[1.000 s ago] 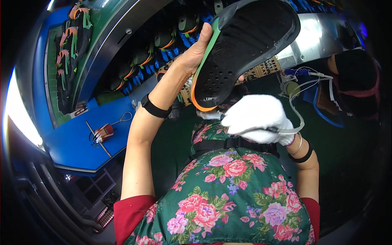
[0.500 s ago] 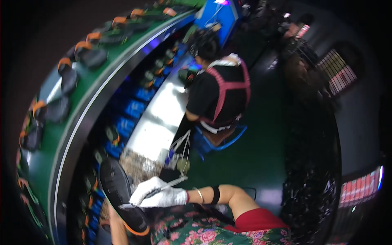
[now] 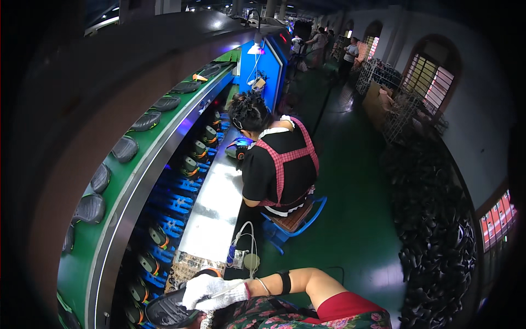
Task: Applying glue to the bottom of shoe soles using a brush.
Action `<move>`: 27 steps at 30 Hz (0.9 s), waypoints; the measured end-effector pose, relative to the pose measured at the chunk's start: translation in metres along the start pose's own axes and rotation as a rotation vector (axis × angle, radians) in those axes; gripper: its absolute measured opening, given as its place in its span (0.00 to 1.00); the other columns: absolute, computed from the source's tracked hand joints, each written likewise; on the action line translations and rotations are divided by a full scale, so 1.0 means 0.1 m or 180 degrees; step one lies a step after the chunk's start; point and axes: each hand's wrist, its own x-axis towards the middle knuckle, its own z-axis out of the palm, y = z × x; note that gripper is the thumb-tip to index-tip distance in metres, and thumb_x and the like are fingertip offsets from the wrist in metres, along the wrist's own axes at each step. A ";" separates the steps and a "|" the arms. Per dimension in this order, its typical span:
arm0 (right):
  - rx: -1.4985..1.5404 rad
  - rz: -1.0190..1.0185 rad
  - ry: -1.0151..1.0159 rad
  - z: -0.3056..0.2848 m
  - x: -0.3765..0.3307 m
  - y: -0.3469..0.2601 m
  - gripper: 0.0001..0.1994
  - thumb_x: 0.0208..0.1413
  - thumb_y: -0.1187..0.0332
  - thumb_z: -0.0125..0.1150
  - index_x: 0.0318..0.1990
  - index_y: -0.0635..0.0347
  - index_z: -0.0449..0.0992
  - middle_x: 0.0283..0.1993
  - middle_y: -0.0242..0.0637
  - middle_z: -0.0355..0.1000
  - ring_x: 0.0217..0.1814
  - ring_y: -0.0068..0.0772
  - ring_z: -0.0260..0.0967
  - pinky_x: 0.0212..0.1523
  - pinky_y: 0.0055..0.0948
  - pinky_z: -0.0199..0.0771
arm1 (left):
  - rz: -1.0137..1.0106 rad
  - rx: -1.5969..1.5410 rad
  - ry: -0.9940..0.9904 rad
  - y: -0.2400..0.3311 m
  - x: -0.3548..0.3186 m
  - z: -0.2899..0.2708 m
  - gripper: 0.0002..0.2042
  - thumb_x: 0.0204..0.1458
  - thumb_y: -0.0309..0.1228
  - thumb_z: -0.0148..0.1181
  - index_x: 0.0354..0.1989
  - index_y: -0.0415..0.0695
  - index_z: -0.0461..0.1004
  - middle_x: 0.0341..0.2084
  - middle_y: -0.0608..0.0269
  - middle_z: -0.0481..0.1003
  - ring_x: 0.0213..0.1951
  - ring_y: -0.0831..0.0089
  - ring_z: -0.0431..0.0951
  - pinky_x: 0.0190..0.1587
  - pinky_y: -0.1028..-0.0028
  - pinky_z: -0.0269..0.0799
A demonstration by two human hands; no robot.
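The right hand (image 3: 211, 293) is wearing a white glove, and its fingers are bending round a thin grey tube (image 3: 227, 293), maybe so the tube is not slipping about. The black shoe (image 3: 164, 311) is sitting at eight o'clock from those fingers, and the glove is hiding one side of it; I cannot tell if they are touching. The shoe is lying close to the person's body, perhaps because it is easier to see and steady there. The left hand is not showing, so I cannot tell what its fingers are doing; maybe it is holding the shoe from below. At twelve o'clock from the glove, a shiny metal bench (image 3: 211, 230) is stretching away. At ten o'clock, dark shoes are standing on a green belt (image 3: 76, 274) with little gaps, perhaps so they are not bumping. Nearer, between ten and eleven, more shoes are resting by blue holders (image 3: 178, 204), maybe to stop them tipping. At one o'clock, a co-worker (image 3: 279, 170) is sitting beside the bench, perhaps for easy reaching.
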 end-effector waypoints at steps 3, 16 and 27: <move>0.0269 0.0006 -0.0036 0.10 -0.03 -0.02 0.07 0.51 0.73 0.67 0.38 0.59 0.84 0.40 0.40 0.81 0.45 0.45 0.79 0.47 0.41 0.78 | 0.0127 -0.0175 0.0000 -0.01 -0.13 0.07 0.46 0.63 0.68 0.47 0.79 0.44 0.52 0.75 0.47 0.58 0.73 0.54 0.60 0.76 0.51 0.53; 0.0067 0.0040 0.0163 0.24 0.13 -0.18 0.11 0.55 0.72 0.67 0.45 0.62 0.84 0.47 0.44 0.81 0.50 0.50 0.78 0.49 0.43 0.78 | 0.0346 -0.1245 -0.0873 0.19 -0.40 0.13 0.47 0.62 0.67 0.47 0.80 0.47 0.48 0.78 0.50 0.52 0.76 0.53 0.53 0.78 0.49 0.45; -0.0996 -0.0389 -0.0325 0.17 0.62 -0.04 0.14 0.50 0.77 0.72 0.46 0.58 0.86 0.48 0.40 0.84 0.49 0.42 0.83 0.50 0.38 0.81 | -0.0234 -0.2987 -0.1048 0.11 -0.30 0.62 0.46 0.59 0.72 0.48 0.76 0.49 0.60 0.72 0.51 0.65 0.70 0.50 0.67 0.74 0.46 0.60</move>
